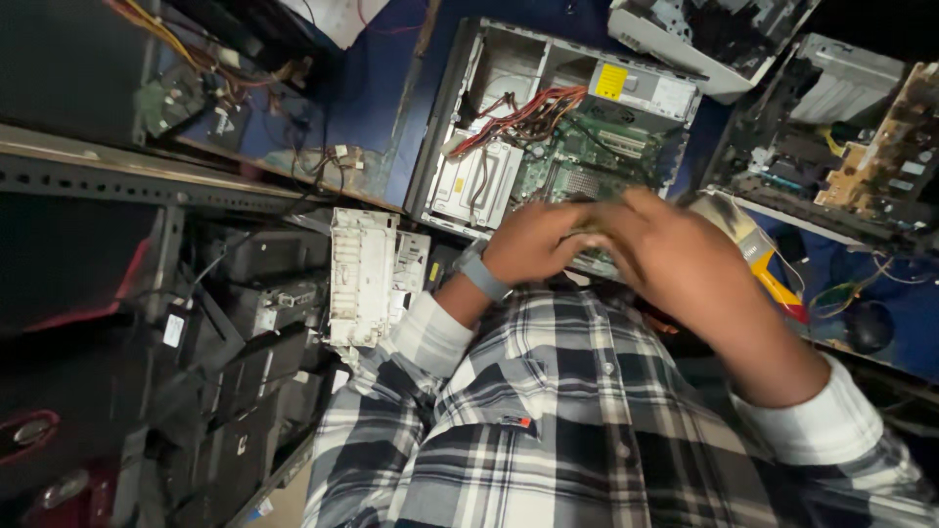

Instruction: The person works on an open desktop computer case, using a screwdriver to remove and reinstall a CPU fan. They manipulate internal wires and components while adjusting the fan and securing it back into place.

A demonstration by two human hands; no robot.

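At nine o'clock from my hands lies the dark metal shelf frame (147, 181), with black casings stacked below it. Just right of that, at about eight o'clock, a white rectangular plastic panel (364, 274) stands with its long axis running twelve to six, near my left sleeve.

My left hand (533, 244), with a grey band on the wrist, reaches toward one o'clock over the near edge of the open grey metal computer case (558, 137). Its fingers curl in, but motion blur and my other hand hide them, so I cannot tell whether they are clamped on anything. The case lies straight ahead at twelve o'clock, its long axis tilted from six toward one, open side up. Inside it a bundle of red and orange wires (523, 112) runs from ten toward two above the green circuit board (587, 166).

My right hand (675, 259) comes in from five o'clock and points toward ten, overlapping the left one's fingertips at the near rim of the case. It is blurred too; whether it is closed I cannot tell. Both hands meet over the board's near edge, the left lying slightly nearer the case's middle.

At three o'clock a yellow-handled tool (773, 279) lies just beyond my right wrist, and farther right a second opened chassis (841, 147) sits on the blue table (362, 88).
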